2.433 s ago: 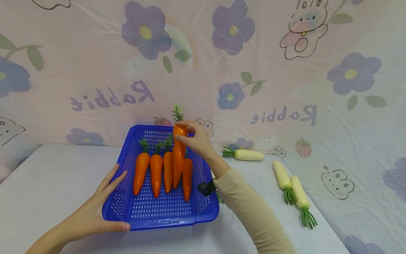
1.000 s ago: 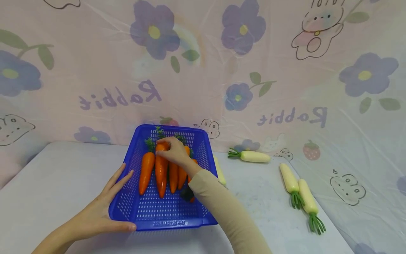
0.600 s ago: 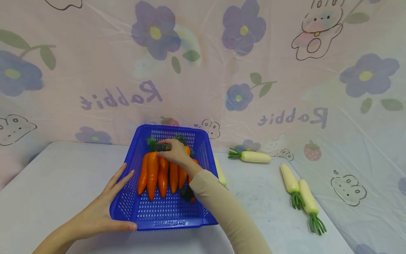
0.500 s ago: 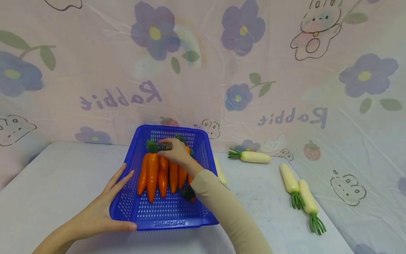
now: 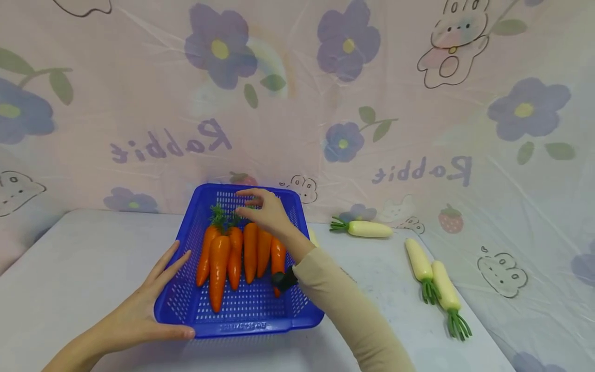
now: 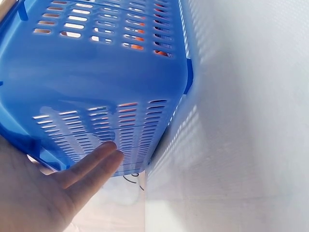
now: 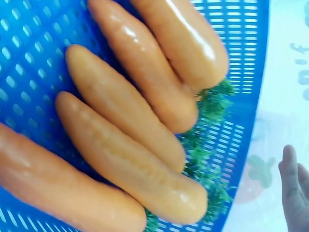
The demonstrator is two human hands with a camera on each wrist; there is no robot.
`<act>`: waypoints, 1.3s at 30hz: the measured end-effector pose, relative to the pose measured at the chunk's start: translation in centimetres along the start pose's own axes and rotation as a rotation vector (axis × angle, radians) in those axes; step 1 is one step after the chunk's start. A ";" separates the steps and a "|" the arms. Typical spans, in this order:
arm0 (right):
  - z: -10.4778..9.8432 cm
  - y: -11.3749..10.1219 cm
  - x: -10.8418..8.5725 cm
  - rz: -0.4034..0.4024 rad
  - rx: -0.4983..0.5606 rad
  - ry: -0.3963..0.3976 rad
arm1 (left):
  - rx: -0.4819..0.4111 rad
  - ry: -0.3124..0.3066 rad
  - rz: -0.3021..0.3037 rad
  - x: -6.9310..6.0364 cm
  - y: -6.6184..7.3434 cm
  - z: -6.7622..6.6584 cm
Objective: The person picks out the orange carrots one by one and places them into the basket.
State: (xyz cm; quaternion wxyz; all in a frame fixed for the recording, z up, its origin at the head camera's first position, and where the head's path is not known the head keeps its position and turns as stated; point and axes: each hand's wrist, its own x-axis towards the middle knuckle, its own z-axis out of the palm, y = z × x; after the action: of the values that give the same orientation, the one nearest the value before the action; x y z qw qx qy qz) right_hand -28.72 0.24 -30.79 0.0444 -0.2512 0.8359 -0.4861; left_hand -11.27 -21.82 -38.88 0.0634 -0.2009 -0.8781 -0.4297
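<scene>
Several orange carrots with green tops lie side by side in a blue perforated basket. One carrot lies partly over its neighbours, its tip nearer the front. My right hand hovers above the carrot tops at the basket's back right, thumb and fingers apart, holding nothing. In the right wrist view, that hand shows at the edge, away from the carrots. My left hand spans the basket's front left corner, thumb by the front rim. Its straight fingers lie along the basket's outer side in the left wrist view.
On the white table to the right lie a white radish at the back and two more, one radish beside another radish. Another pale radish is mostly hidden behind the basket and right arm. A printed curtain hangs behind.
My right hand has laid a carrot at the left of the row, let it go, and risen up and right. That carrot now reaches further forward. My left hand stays at the basket.
</scene>
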 end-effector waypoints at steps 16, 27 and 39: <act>-2.9 -0.8 -1.9 -0.117 0.055 0.062 | 0.047 -0.008 0.002 0.1 -0.5 -0.2; -5.6 -1.0 -3.7 -0.112 -0.010 0.075 | 0.071 -0.011 -0.004 0.1 -0.8 -0.3; -8.1 0.0 -5.7 -0.110 -0.054 0.126 | 0.135 -0.011 -0.006 0.1 -1.2 -0.2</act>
State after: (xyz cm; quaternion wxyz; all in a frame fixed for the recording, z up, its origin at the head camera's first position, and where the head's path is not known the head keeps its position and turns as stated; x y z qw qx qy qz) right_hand -26.38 9.24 -27.55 -0.0419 -0.2667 0.8347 -0.4800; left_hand -11.88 -22.63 -39.62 0.0708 -0.1956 -0.9060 -0.3687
